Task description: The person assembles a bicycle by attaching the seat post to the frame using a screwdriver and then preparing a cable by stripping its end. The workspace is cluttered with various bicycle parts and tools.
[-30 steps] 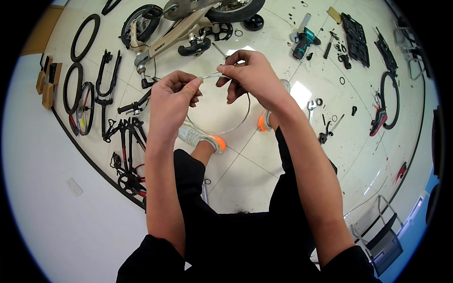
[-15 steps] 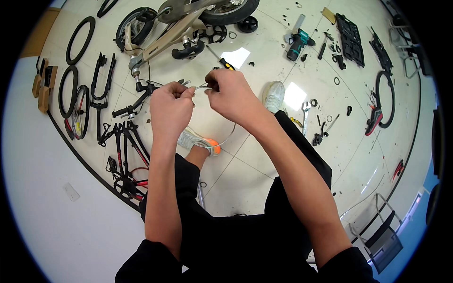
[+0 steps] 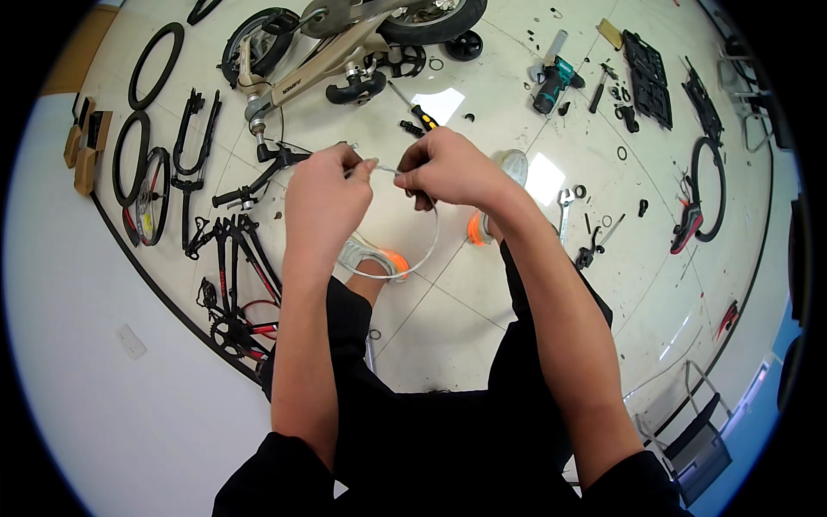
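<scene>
A thin whitish cable (image 3: 436, 228) hangs in a loop below my two hands, with a short stretch running between my fingertips. My left hand (image 3: 327, 191) is closed, thumb and fingers pinching the cable near one end. To its right, my right hand (image 3: 455, 171) pinches the same cable, its other fingers curled. Both hands are held in the air above the tiled floor. A folding scooter (image 3: 323, 69) lies beyond them, its handlebar (image 3: 251, 185) just left of my left hand. A yellow-and-black screwdriver (image 3: 422, 115) lies on the floor past my right hand.
Bicycle frame (image 3: 233, 267), fork (image 3: 183, 172) and tyres (image 3: 131, 164) lie at left. Right of my hands are a teal drill (image 3: 556, 86), hammer (image 3: 599, 90), wrench (image 3: 564, 215), black tool case (image 3: 646, 77) and small parts. A chair (image 3: 698, 448) stands at lower right.
My hands have moved slightly apart, so more cable shows between them. My right hand's fingers have loosened a little, and my right foot has shifted. The view has moved slightly.
</scene>
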Action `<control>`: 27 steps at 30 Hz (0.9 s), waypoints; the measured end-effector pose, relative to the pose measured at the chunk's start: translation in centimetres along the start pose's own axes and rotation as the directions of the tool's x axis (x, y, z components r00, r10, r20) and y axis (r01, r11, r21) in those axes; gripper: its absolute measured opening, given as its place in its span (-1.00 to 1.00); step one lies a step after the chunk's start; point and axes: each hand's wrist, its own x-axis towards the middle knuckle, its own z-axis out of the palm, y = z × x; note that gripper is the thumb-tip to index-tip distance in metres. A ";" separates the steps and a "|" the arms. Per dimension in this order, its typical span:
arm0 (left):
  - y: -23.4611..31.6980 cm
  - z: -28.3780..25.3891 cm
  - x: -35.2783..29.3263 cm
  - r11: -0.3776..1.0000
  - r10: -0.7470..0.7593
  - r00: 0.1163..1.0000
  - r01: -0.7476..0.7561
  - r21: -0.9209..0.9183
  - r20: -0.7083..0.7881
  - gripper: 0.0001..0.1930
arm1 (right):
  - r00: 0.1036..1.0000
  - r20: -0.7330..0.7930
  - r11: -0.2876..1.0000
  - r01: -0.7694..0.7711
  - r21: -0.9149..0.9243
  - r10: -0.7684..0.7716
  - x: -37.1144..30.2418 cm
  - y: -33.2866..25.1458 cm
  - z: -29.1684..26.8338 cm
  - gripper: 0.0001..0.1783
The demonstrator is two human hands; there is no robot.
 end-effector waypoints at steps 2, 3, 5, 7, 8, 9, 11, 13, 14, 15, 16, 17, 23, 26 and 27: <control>-0.4 0.6 -0.3 0.986 0.160 0.986 -0.158 0.051 -0.036 -0.78 | 1.000 -0.010 0.978 -0.018 -0.209 0.016 0.0 0.0 0.5 -0.81; -0.7 1.0 -0.5 0.966 0.257 0.964 -0.254 0.049 -0.064 -0.78 | 1.000 -0.023 0.968 -0.003 -0.252 -0.003 0.1 0.1 0.8 -0.80; -0.6 1.3 -0.6 0.963 0.268 0.962 -0.268 0.006 0.044 -0.78 | 0.998 -0.049 0.942 0.024 -0.336 -0.043 0.3 0.4 1.2 -0.80; 0.1 1.1 -0.5 0.995 0.099 0.942 -0.090 -0.044 0.320 -0.78 | 0.996 -0.063 0.924 0.033 -0.380 -0.061 0.5 0.7 1.0 -0.82; 0.2 1.0 -0.6 0.994 0.109 0.942 -0.103 -0.034 0.317 -0.79 | 0.995 -0.068 0.915 0.037 -0.402 -0.070 0.4 0.5 1.0 -0.83; 0.3 1.0 -0.7 0.993 0.118 0.942 -0.116 -0.025 0.315 -0.79 | 0.999 -0.037 0.950 0.012 -0.311 -0.024 0.2 0.3 0.8 -0.84; 0.5 0.6 -0.6 0.993 0.111 0.939 -0.087 -0.085 0.325 -0.80 | 0.998 0.037 0.991 -0.053 -0.124 0.058 -0.4 -0.5 0.2 -0.85; 0.3 -0.4 -0.1 0.975 0.080 0.933 0.000 -0.220 0.352 -0.81 | 1.000 0.022 1.000 -0.021 0.012 0.021 -0.8 -0.9 -0.1 -0.86; 0.2 -0.8 0.0 0.966 0.087 0.925 0.013 -0.259 0.371 -0.82 | 1.000 0.012 0.997 -0.004 0.079 0.003 -0.9 -0.9 -0.2 -0.85; 0.3 -1.0 0.0 0.961 0.075 0.923 0.034 -0.275 0.378 -0.82 | 0.999 0.035 0.991 0.003 0.135 -0.008 -1.0 -0.9 -0.3 -0.83; 0.5 -1.2 0.0 0.955 0.063 0.921 0.056 -0.290 0.385 -0.82 | 0.998 0.058 0.982 0.009 0.191 -0.020 -1.0 -0.9 -0.4 -0.81; 0.5 -1.4 -0.1 0.949 0.052 0.919 0.077 -0.306 0.392 -0.82 | 0.996 0.080 0.969 0.013 0.246 -0.033 -1.0 -0.9 -0.5 -0.78; -0.4 -2.1 0.0 0.900 0.102 0.936 0.059 -0.433 0.338 -0.85 | 0.976 0.171 0.919 0.056 0.390 -0.132 -1.1 -1.4 -0.9 -0.78; -0.6 -2.4 -0.2 0.914 0.056 0.933 0.096 -0.394 0.356 -0.85 | 0.976 0.174 0.893 0.036 0.449 -0.128 -1.3 -1.4 -0.3 -0.79; -0.6 -2.6 -0.2 0.914 0.034 0.928 0.121 -0.386 0.372 -0.85 | 0.972 0.186 0.895 0.046 0.444 -0.142 -1.3 -1.3 -0.3 -0.78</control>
